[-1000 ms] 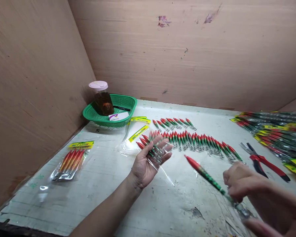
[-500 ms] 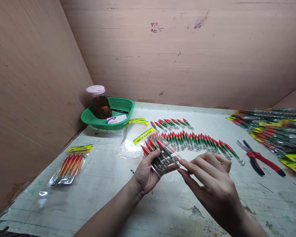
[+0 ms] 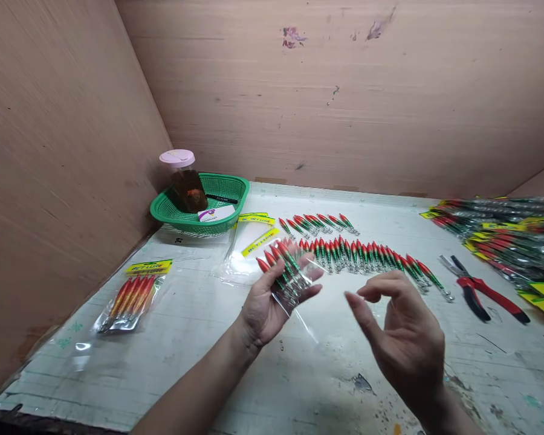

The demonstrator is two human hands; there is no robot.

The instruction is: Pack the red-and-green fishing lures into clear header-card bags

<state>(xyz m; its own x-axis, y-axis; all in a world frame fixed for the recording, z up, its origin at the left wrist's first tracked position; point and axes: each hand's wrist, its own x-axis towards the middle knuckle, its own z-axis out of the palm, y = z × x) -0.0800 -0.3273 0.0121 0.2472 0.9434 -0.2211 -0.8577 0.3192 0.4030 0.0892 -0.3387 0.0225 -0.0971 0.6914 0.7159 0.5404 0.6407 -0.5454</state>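
My left hand [image 3: 265,305] is held palm up above the table, fingers curled round a small bunch of red-and-green fishing lures [image 3: 283,269] lying on a clear plastic bag. A little to the right, my right hand [image 3: 401,338] hovers with fingers apart and slightly curled, and nothing is in it. Behind both hands a long row of loose red-and-green lures [image 3: 372,257] lies on the table, with a shorter row [image 3: 317,223] beyond it.
A filled pack of orange lures [image 3: 131,296] lies at the left. A green basket [image 3: 199,208] with a pink-lidded jar [image 3: 185,181] stands in the back corner. Empty yellow-headed bags [image 3: 251,241] lie near it. Red-handled pliers [image 3: 483,293] and a pile of packed lures [image 3: 503,235] are on the right.
A second ago my right hand held one lure near the table's front. It brought the lure to the bunch in my left hand, let go, and drew back empty.
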